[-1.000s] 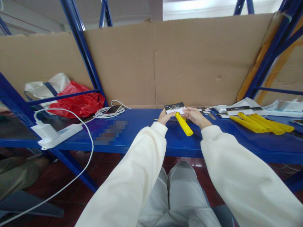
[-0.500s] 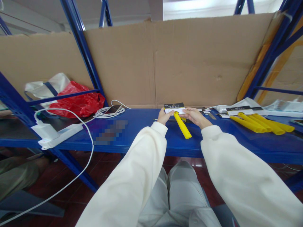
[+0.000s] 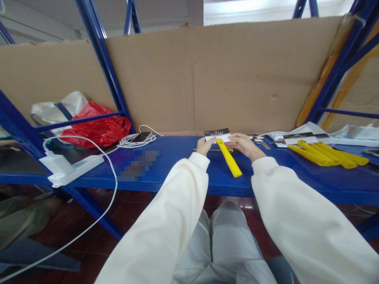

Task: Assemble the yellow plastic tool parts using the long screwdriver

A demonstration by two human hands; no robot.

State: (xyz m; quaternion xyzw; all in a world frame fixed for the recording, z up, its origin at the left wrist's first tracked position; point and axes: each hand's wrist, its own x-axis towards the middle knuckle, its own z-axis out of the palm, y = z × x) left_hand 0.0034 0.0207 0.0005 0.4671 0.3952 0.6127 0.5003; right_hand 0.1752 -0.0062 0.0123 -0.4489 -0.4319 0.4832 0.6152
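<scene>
Yellow tube (image 3: 229,158): long, slanted, near end toward viewer. Black-white card (image 3: 217,134): at tube's far end, mid-shelf.

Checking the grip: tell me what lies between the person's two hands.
Head view: a black-and-white card and the top end of a yellow tube lie between the left hand and right hand.

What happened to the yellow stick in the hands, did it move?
Yes, a little. The yellow stick has swung its free end nearer the front edge of the blue shelf; its top end stays by the card.
</scene>
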